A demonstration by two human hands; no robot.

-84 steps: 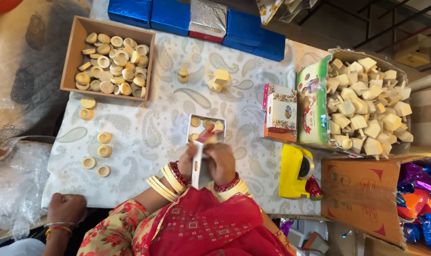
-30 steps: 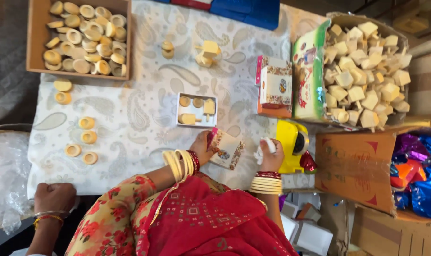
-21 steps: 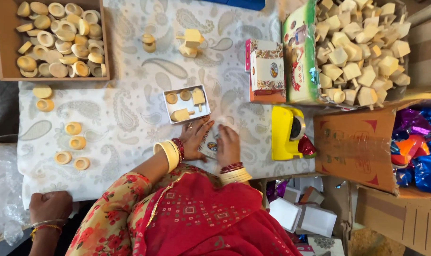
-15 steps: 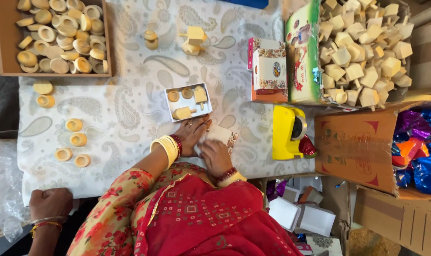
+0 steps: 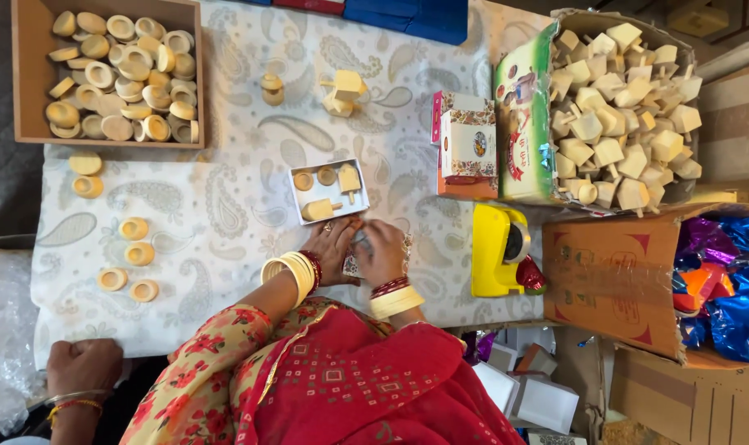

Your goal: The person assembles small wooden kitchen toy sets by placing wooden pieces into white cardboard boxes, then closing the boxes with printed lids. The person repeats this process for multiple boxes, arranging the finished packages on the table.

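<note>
Paisley cloth [image 5: 226, 206] — white tray [image 5: 329, 191] holds wooden pieces [image 5: 349, 178].

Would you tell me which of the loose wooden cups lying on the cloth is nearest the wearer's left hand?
The loose wooden cup at the lower end of the row; it lies closest to the left hand, the others farther up the cloth.

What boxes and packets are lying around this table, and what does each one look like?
Small white tray box: just above the hands, holds wooden pieces.
Brown box: top left, full of round wooden cups.
Printed carton: centre right, white, pink and orange.
Green carton: right, heaped with wooden blocks.
Brown carton: lower right, holds shiny blue and purple wrappers.
Blue boxes: top edge.
White boxes: bottom, below the table.
</note>
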